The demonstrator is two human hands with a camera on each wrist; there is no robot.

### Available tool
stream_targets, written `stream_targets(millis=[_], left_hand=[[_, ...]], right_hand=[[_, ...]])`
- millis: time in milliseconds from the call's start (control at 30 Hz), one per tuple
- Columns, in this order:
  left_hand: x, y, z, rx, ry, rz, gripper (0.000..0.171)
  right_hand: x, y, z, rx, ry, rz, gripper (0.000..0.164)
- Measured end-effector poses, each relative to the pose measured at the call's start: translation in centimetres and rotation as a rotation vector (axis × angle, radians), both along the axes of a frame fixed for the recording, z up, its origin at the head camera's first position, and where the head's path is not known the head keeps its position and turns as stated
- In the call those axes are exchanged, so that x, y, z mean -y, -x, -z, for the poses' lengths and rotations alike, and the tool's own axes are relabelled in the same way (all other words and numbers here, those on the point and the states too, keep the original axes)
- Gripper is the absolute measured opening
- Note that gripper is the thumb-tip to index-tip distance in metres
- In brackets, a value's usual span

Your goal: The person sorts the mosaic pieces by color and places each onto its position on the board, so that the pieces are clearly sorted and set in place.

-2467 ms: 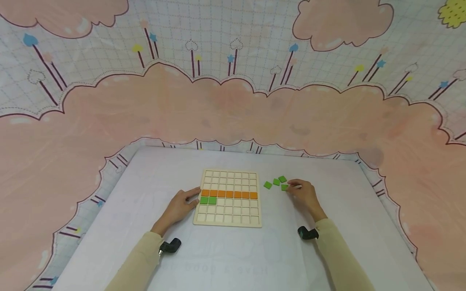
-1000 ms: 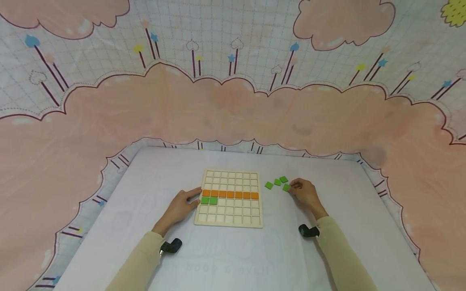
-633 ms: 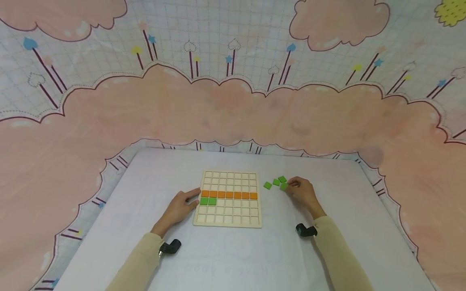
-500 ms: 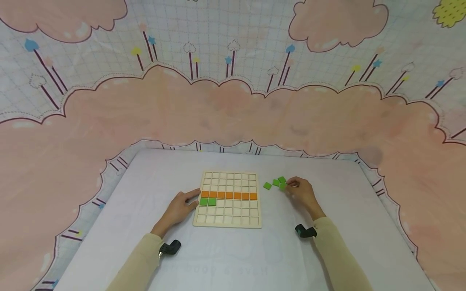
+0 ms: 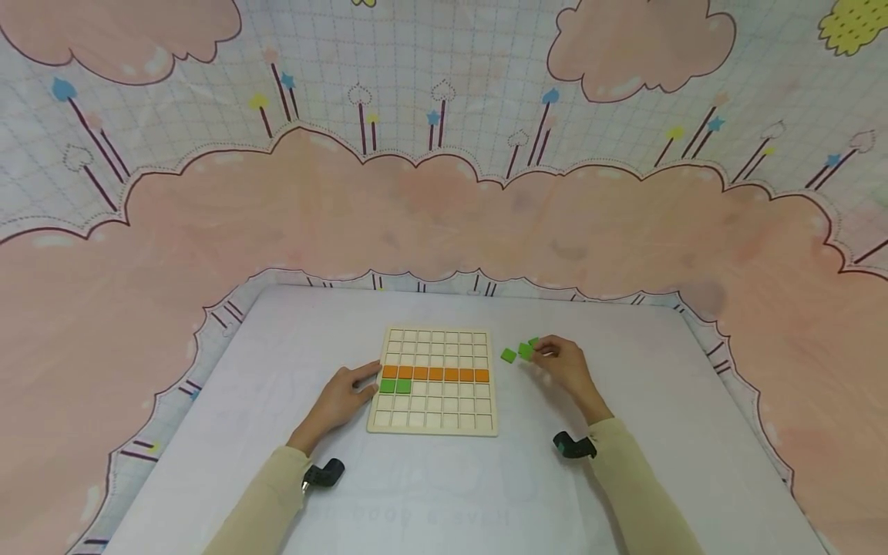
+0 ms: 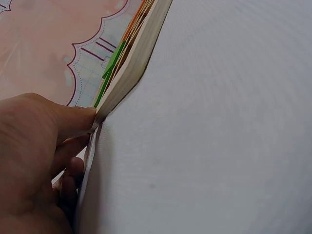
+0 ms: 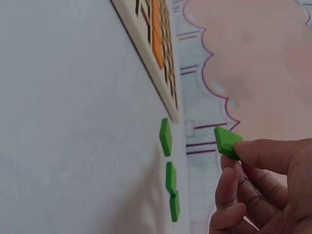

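Note:
Near the middle of the white table lies a pale wooden grid board (image 5: 432, 424). One full row of orange tiles (image 5: 435, 374) crosses it, with two green tiles (image 5: 395, 386) at the left of the row below. My left hand (image 5: 340, 401) touches the board's left edge with index finger and thumb apart; in the left wrist view the thumb (image 6: 75, 119) presses at the board's corner. Thumb and fingertips of my right hand (image 7: 263, 180) pinch a green square tile (image 7: 227, 142), raised above the table. Several loose green tiles (image 7: 166, 137) lie beneath it, right of the board.
The white-covered tabletop (image 5: 444, 493) ends at a patterned cloth backdrop (image 5: 444, 208) behind and at both sides. Black wrist devices (image 5: 324, 472) sit at both sleeve cuffs.
My right hand has lifted a green tile from the right of the loose group and moved leftward over the other tiles. The left hand stays at the board's edge.

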State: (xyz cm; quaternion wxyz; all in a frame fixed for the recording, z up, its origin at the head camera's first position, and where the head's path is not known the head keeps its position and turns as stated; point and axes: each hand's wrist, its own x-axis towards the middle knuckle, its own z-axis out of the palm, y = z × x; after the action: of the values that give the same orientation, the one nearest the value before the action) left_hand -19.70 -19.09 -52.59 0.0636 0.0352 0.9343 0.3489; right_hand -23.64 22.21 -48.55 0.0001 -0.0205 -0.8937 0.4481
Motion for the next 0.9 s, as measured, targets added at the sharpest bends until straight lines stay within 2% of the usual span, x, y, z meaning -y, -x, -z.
stream_targets(millis=[300,533,900], left_hand=[[0.0,0.0,-0.1,0.005,-0.003,-0.004,0.049],[0.0,0.0,-0.1,-0.002,-0.004,0.003,0.049],[0.1,0.1,0.0,0.004,-0.006,0.0,0.049]], right_hand=[[2.3,-0.6,-0.3,-0.003,0.007,-0.014,0.02],[4.0,-1.0,-0.2,-0.047,0.029,-0.041,0.013],[7.0,-1.1,-0.5,-0.017,0.058,-0.077,0.013]])
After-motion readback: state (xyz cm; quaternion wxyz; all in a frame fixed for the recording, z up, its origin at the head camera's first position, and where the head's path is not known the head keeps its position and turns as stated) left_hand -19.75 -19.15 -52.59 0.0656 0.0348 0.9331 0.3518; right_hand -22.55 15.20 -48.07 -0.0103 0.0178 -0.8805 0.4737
